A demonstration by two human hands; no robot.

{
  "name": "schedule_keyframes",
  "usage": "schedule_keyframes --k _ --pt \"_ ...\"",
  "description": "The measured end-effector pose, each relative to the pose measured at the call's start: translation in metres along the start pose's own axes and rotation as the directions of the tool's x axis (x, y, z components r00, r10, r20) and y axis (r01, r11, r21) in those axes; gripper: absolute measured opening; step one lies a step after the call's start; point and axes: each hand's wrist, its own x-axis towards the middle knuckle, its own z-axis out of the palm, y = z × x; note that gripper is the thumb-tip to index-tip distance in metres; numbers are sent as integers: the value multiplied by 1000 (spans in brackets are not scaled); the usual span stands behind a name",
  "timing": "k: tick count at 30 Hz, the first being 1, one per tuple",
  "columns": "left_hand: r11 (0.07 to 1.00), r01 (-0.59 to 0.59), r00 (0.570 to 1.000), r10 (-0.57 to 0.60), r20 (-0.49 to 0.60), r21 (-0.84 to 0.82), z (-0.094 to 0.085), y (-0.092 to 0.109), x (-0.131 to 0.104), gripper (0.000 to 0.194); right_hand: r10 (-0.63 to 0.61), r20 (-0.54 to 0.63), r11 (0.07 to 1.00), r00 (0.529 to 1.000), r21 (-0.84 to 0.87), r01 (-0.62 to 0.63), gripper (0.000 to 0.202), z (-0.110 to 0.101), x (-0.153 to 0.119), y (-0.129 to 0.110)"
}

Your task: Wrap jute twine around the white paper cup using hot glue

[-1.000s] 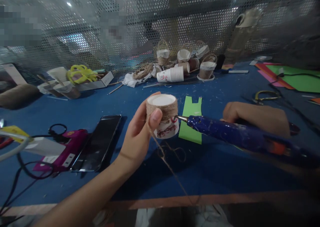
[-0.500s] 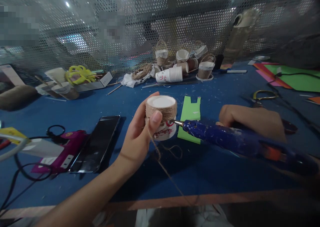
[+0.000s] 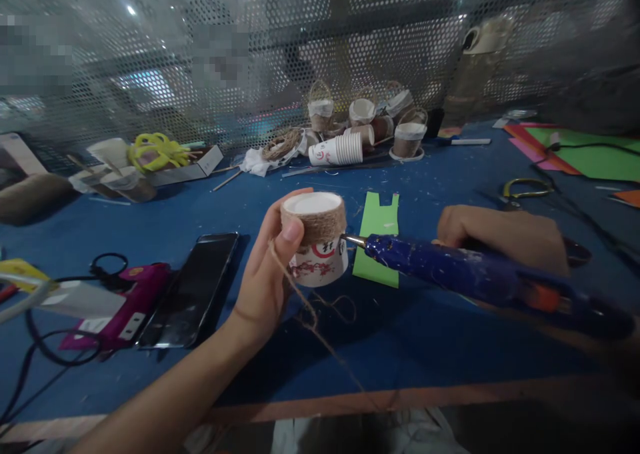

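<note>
Above the table, my left hand [image 3: 267, 267] grips a white paper cup [image 3: 320, 267] with red print. Brown twine [image 3: 323, 222] is wound around its upper part, up to the white end that faces up. A loose strand of twine [image 3: 313, 317] runs from beside my thumb down toward the table's front edge. My right hand [image 3: 505, 237] is closed around a blue hot glue gun [image 3: 445, 267]. The gun's metal nozzle is at the cup's right side, just below the wound twine; whether it touches is hard to tell. Several fingers of both hands are hidden.
Behind the cup lies a green paper piece [image 3: 377, 227]. A phone [image 3: 190, 291] and a magenta power strip [image 3: 123, 301] with cables lie left. Farther back are stacked paper cups [image 3: 337, 149] and small twine baskets [image 3: 407, 141]. Yellow-handled scissors [image 3: 527, 187] lie at right.
My left hand and the cup have shifted slightly left and turned, showing more of the red print. The thumb sits higher on the twine. The glue gun has barely moved.
</note>
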Motion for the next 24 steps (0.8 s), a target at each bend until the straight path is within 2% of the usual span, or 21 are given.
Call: schedule_keyframes --k 4,7,11,18,22,24 --pt "994 -21 1000 22 -14 107 -1 -2 -1 50 55 -8 998 998 42 -54 30 3 -1 -1" --pt "990 -10 1000 11 -5 140 -1 -2 -1 49 0 52 998 999 67 -4 28 3 -2 3" --pt "994 20 1000 -20 2 106 -1 -1 0 49 8 34 997 999 78 -10 27 2 -2 5" --pt "1000 16 1000 -16 -9 -10 1 1 2 50 8 -20 1000 1000 -6 -9 25 0 -2 -3" --pt "1000 19 1000 -19 -1 18 1 1 1 50 49 -34 999 998 -12 -50 29 1 -2 -6" --pt "999 13 1000 -14 22 48 1 0 0 52 32 -23 999 999 0 -32 30 2 -3 -6"
